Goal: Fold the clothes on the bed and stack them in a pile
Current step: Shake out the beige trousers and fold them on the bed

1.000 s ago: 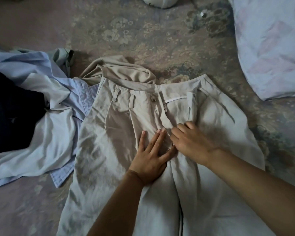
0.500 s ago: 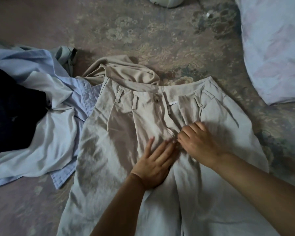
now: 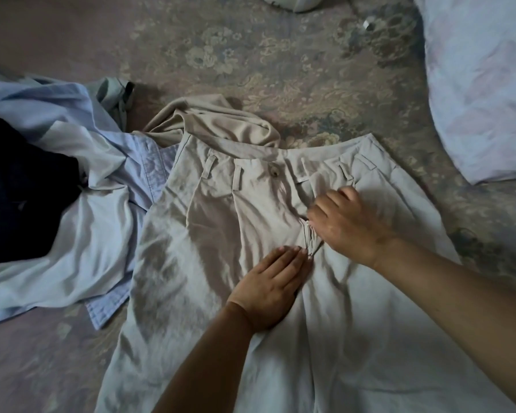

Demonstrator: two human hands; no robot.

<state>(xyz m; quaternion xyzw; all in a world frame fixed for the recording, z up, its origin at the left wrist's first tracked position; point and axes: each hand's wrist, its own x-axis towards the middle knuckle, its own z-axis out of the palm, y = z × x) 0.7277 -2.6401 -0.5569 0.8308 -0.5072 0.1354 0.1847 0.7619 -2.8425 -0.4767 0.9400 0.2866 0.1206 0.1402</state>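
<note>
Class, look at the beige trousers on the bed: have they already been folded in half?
No: the beige trousers lie spread flat, waistband and both legs showing, under the left hand and right hand.

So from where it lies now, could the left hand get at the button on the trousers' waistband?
Probably yes. The left hand lies flat on the beige trousers, and only bare cloth shows between it and the button. The right hand grips the fly off to the side, out of that path.

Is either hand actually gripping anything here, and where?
Right hand pinches the beige cotton trousers at the bunched crotch fabric; left hand only presses flat beside it.
</note>
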